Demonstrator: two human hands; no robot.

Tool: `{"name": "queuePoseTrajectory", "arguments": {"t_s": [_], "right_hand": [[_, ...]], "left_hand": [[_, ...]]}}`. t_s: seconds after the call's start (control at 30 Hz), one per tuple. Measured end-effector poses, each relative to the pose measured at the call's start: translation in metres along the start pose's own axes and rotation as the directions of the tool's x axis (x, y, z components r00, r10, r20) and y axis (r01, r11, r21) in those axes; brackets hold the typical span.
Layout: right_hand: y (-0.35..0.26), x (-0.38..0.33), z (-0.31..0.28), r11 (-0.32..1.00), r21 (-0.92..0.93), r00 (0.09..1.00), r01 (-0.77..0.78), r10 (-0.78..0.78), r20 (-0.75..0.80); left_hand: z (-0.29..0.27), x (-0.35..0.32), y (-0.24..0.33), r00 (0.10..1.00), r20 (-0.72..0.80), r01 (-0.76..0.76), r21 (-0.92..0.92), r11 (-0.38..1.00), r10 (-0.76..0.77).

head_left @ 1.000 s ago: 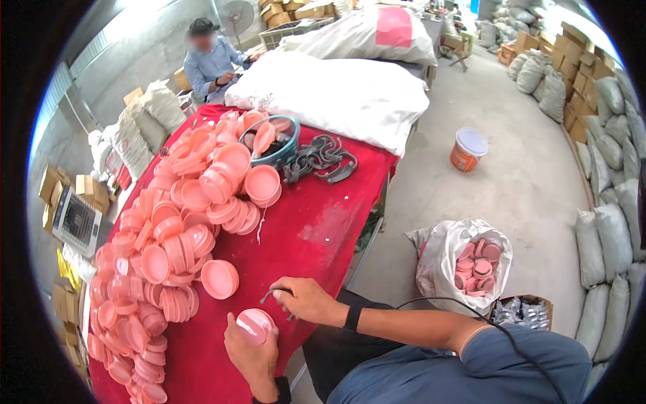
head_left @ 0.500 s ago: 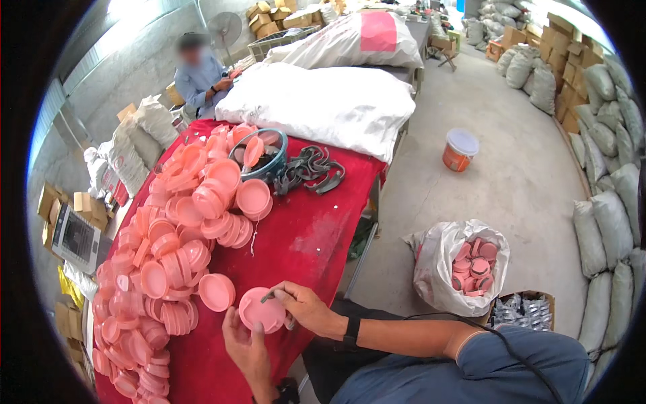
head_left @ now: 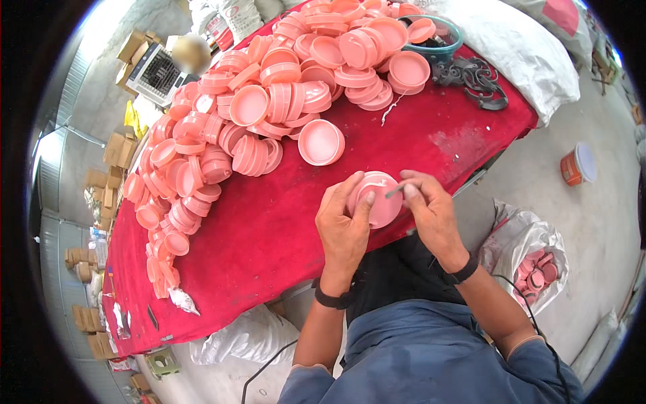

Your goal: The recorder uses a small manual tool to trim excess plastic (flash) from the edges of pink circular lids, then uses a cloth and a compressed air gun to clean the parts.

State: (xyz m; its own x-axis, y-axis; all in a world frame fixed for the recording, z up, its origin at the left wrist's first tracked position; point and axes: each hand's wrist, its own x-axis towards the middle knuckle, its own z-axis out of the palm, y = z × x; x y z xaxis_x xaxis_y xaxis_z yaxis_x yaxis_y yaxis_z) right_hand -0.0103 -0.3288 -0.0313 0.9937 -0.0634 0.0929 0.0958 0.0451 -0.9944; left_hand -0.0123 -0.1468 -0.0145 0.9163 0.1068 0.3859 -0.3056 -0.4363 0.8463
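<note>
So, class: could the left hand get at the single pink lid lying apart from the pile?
Probably yes: bare red cloth lies between the left hand and that lid, though the hand already holds another lid.

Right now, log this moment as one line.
left hand: holds pink cap | right hand: small tool on cap | cap pile on red table

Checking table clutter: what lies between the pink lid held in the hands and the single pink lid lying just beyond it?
Only bare red tablecloth separates the held lid from the lone lid, in the head view.
</note>
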Motion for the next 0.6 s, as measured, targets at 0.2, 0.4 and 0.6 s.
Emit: {"name": "queuePoseTrajectory", "arguments": {"t_s": [0.2, 0.4, 0.6], "right_hand": [[-0.011, 0.003, 0.012, 0.955, -0.255, 0.964, 0.151, -0.200, -0.178], [-0.010, -0.002, 0.017, 0.911, -0.358, 0.944, 0.203, -0.280, -0.177], [-0.006, -0.009, 0.018, 0.888, -0.398, 0.942, 0.228, -0.305, -0.141]], "left_hand": [[0.008, -0.007, 0.006, 0.982, 0.051, 0.188, -0.214, 0.959, -0.181], [0.017, -0.008, 0.008, 0.970, 0.016, 0.240, -0.155, 0.958, -0.241], [0.005, 0.005, 0.018, 0.975, 0.224, -0.010, 0.079, 0.997, -0.008]]}}
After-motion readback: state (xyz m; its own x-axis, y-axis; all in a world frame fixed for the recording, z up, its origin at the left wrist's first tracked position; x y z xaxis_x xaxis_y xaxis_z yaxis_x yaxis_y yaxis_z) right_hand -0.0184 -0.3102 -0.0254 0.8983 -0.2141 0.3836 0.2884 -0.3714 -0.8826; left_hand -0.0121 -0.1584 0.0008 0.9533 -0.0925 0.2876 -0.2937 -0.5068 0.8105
